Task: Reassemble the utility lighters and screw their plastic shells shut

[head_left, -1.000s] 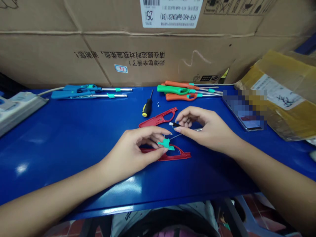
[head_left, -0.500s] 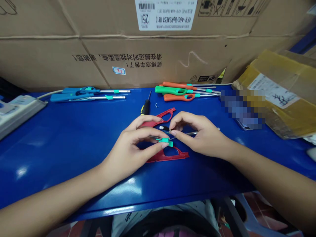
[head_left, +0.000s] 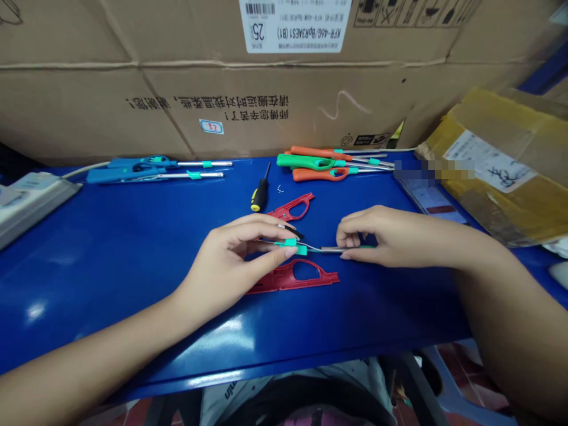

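Head view: the far red half (head_left: 284, 209) and near red half (head_left: 284, 279) of a handle are seen apart, not yet joined.
Between them, a green piece (head_left: 300, 249) is pinched by the thumb and fingers of the left hand (head_left: 242, 251), and a metal tube (head_left: 331, 249) is gripped by the right hand (head_left: 377, 236); the two parts are linked by thin strands, and neither is seated in a half. Beyond, a screwdriver (head_left: 260, 196) is laid on the worktop (head_left: 133, 254).

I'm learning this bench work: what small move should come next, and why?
Probably ease the metal tube toward the green piece: the left hand pinches that piece, the right hand holds the tube, and thin strands span the gap between them.
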Available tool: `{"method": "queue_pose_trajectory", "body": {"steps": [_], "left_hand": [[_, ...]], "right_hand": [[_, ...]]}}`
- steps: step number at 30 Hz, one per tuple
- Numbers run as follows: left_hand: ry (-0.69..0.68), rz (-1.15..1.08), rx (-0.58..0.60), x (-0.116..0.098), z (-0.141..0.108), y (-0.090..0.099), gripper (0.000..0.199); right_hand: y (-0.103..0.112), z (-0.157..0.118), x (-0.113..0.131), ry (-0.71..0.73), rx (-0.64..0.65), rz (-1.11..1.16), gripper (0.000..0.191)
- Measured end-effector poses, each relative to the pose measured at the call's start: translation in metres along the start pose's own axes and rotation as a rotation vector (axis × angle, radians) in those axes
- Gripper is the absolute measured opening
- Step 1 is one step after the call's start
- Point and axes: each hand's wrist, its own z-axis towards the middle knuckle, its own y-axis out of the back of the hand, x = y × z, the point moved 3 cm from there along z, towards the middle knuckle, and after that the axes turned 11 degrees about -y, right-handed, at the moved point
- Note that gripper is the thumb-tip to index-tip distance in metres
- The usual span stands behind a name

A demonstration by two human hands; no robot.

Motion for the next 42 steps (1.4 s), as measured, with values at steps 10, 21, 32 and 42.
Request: {"method": "queue_pose_trajectory", "body": {"steps": [10, 21, 32, 42], "left_hand": [[0.069, -0.082, 0.082, -0.008, -0.002, -0.003, 0.008], [0.077, -0.081, 0.057, -0.004, -0.008, -0.009, 0.012], [-0.313, 0.236, 0.045, -0.010, -0.009, -0.008, 0.014], [-0.209, 0.180, 0.034, -0.006, -0.009, -0.007, 0.014]], "right_hand": [[-0.005, -0.010, 0.016, 0.054, 0.194, 0.096, 0.003], [-0.023, 0.013, 0.040, 0.049, -0.169, 0.538, 0.028], [-0.040, 0.019, 0.046, -0.061, 0.136, 0.978, 0.036], [-0.037, 0.019, 0.032, -0.096, 0.239, 0.893, 0.028]]}}
